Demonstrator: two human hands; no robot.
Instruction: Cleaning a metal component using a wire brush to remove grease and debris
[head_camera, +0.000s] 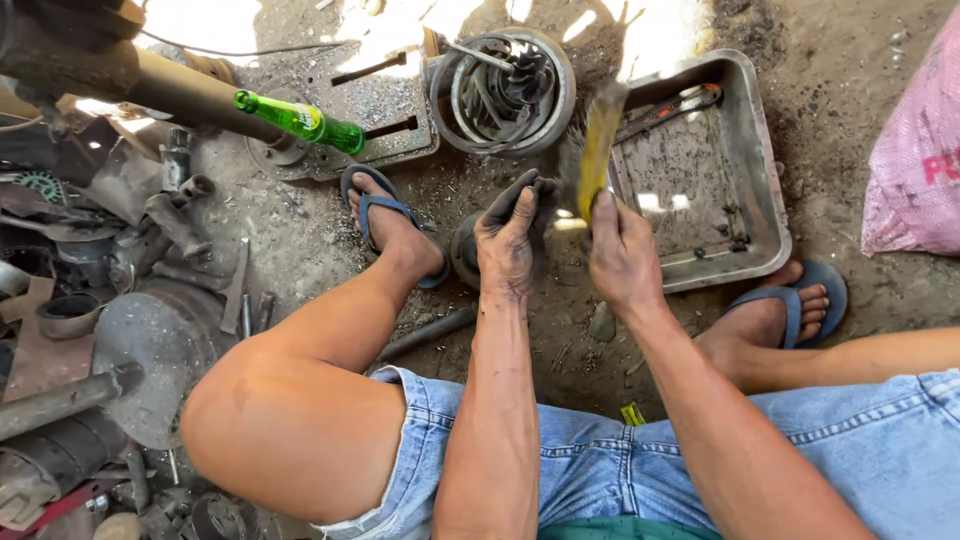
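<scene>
Person is sitting low on dirt floor, brushing a dark round greasy metal part (468, 250) that is resting on the ground between the feet, just right of the left foot. Left hand (512, 240) is lying over the part, fingers curled on its top, gripping it steady. Right hand (620, 255) is closing tight around the handle of a yellow-handled paintbrush (598, 150), which is blurred, bristles up by the tray's left rim.

Progress, judging only: cleaning is mid-way; part is looking still black and oily, hands grimy, so scrubbing seems left to do.

Counts: one brush, one part in hand, one shallow rectangular grey metal tray (765, 215) holding one long tool, one green glass bottle (300, 120), one round gear housing (505, 88), two blue flip-flops, one pink sack (920, 150). Scrap pile at left is uncountable.
</scene>
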